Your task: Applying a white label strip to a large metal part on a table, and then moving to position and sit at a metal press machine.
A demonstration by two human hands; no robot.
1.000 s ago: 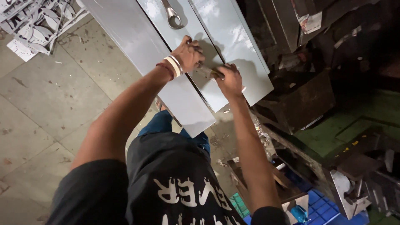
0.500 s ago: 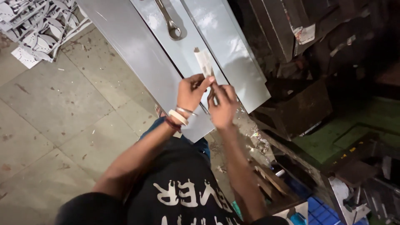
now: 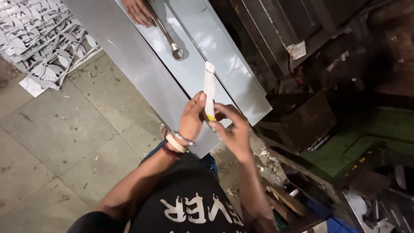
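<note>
Light comes from above, bright on the grey metal sheets, with soft glare patches near the wrench. Wrench shadow falls just right of it. Right of the sheets the machinery is dim, detail lost. Focus is sharp at centre, slight wide-angle stretch at the edges.

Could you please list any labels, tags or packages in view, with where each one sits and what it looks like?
Paper strip: pinched upright between left hand and right hand; narrow, white, yellow at the bottom.
Paper tag: stuck on the dark metal racks at upper right; small, crumpled, whitish with a red edge.
</note>
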